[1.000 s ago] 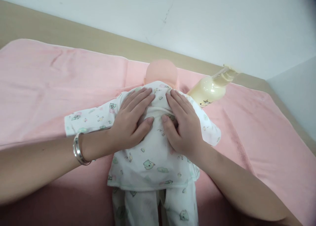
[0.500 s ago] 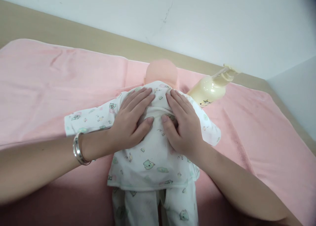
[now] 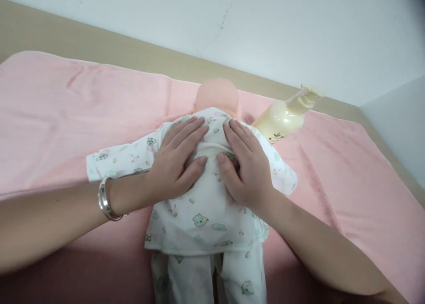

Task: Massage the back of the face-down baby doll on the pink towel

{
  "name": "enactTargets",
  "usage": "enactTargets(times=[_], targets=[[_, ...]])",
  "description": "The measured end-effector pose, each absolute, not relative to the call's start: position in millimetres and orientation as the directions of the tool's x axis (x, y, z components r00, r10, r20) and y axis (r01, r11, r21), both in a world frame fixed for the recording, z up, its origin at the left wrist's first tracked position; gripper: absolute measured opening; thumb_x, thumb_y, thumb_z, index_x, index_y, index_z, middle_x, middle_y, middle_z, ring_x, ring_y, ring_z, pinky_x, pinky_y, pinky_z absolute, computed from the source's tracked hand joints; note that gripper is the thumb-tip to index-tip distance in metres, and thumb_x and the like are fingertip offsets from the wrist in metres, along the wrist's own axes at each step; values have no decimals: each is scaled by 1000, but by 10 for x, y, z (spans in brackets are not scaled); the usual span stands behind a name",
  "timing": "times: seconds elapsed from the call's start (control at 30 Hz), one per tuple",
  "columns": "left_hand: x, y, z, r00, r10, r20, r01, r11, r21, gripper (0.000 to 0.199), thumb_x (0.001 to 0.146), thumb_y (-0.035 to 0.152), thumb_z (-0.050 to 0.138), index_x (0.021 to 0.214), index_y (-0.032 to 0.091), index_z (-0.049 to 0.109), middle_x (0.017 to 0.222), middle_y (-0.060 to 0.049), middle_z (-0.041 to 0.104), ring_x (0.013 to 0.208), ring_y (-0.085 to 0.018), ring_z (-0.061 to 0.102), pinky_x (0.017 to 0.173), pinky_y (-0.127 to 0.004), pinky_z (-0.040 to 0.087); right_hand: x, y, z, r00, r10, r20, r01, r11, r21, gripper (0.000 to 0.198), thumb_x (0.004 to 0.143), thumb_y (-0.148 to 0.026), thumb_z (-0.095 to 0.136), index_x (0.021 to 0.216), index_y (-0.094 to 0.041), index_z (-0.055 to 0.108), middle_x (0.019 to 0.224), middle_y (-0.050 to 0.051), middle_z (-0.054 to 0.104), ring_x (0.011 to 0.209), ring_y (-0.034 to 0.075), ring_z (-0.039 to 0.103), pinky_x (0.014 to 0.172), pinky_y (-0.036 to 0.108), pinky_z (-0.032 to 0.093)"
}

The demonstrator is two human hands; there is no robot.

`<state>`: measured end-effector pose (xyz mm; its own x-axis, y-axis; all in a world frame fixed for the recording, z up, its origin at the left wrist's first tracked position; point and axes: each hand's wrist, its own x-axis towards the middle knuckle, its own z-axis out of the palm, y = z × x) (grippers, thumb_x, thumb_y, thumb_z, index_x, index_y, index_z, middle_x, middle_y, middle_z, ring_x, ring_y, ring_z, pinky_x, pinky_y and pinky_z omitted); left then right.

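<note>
A baby doll (image 3: 217,95) lies on a pink towel, the smooth back of its head turned up and its face hidden. It wears a white printed top (image 3: 199,222) and matching trousers (image 3: 244,273). My left hand (image 3: 179,160) rests flat on the left side of the upper back, fingers stretched toward the head. On the right side, my right hand (image 3: 247,164) lies the same way, its thumb pointing toward the other thumb. Both palms touch the cloth and hold nothing. A silver bangle (image 3: 105,200) circles my left wrist.
The pink towel (image 3: 122,100) covers most of a light brown surface (image 3: 133,51). A pale yellow pump bottle (image 3: 282,118) lies tilted beyond the doll's right shoulder. Behind stands a white wall (image 3: 299,38) with a crack.
</note>
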<state>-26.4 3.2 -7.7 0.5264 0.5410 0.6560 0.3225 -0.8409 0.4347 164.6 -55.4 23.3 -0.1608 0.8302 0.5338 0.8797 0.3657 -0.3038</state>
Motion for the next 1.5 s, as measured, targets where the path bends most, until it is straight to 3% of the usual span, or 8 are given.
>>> enactTargets(times=[0.4, 0.6, 0.83, 1.17, 1.5], targets=[[-260, 28, -76, 524, 549, 651, 328, -836, 440, 52, 98, 34, 46, 148, 21, 42, 154, -13, 46, 146, -29, 41, 123, -54, 31, 1652, -557, 238, -170, 823, 542, 886, 368, -282, 53, 95, -36, 43, 140, -9, 51, 147, 19, 55, 143, 31, 47, 119, 55, 41], [-262, 31, -72, 529, 557, 640, 337, -830, 444, 52, 98, 36, 45, 148, 23, 41, 155, -12, 46, 146, -29, 40, 124, -55, 31, 1650, -556, 233, -163, 833, 529, 880, 365, -303, 52, 95, -37, 43, 142, -14, 50, 149, 16, 54, 144, 30, 46, 120, 57, 39], [-255, 28, -65, 525, 544, 654, 332, -839, 432, 51, 98, 33, 46, 147, 19, 42, 153, -14, 47, 146, -29, 41, 124, -54, 32, 1642, -556, 238, -173, 816, 552, 889, 371, -269, 53, 95, -36, 42, 138, -6, 53, 146, 20, 55, 142, 30, 48, 119, 53, 41], [-252, 30, -67, 522, 535, 664, 317, -845, 431, 51, 97, 30, 48, 147, 19, 43, 153, -15, 47, 146, -30, 41, 123, -55, 32, 1643, -552, 232, -172, 812, 558, 886, 375, -273, 52, 96, -36, 41, 139, -9, 53, 146, 19, 56, 141, 30, 49, 117, 55, 42], [-257, 30, -71, 523, 535, 663, 319, -845, 430, 51, 97, 31, 47, 146, 17, 44, 152, -17, 48, 146, -30, 41, 123, -55, 32, 1639, -551, 246, -196, 798, 570, 895, 383, -230, 56, 96, -35, 41, 137, 0, 55, 144, 22, 57, 139, 32, 51, 117, 52, 44]])
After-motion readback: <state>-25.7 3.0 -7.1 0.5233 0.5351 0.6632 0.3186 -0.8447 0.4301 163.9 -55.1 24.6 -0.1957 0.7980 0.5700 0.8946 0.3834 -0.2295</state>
